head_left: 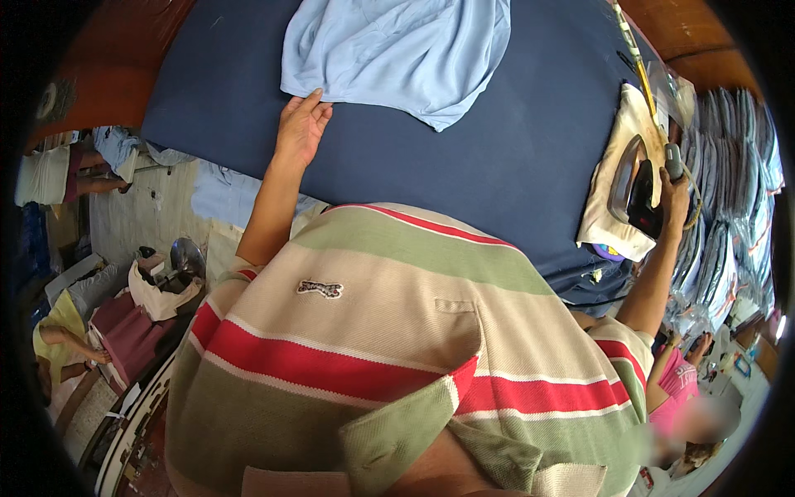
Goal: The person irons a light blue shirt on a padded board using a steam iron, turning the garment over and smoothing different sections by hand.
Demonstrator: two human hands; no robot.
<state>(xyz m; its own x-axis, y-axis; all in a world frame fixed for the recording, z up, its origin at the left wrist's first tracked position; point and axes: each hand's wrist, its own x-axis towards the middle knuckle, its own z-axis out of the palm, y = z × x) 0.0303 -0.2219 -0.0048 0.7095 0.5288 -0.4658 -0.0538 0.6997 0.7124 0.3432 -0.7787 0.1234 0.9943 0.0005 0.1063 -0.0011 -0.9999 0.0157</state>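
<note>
A light blue garment lies on the dark blue covered ironing table, its loose hem toward me and its far part cut off by the top of the view. My left hand pinches the hem at its near left corner, palm partly turned up. Far off to the right, my right hand is closed around the handle of an iron. The iron is tilted on a folded cream cloth, and its metal soleplate faces left, toward the garment.
A cord with a yellow sleeve runs up from the iron. Stacks of folded bluish garments in clear bags stand beyond the right edge. Co-workers sit at lower left and lower right. Pale blue cloth lies left of the table.
</note>
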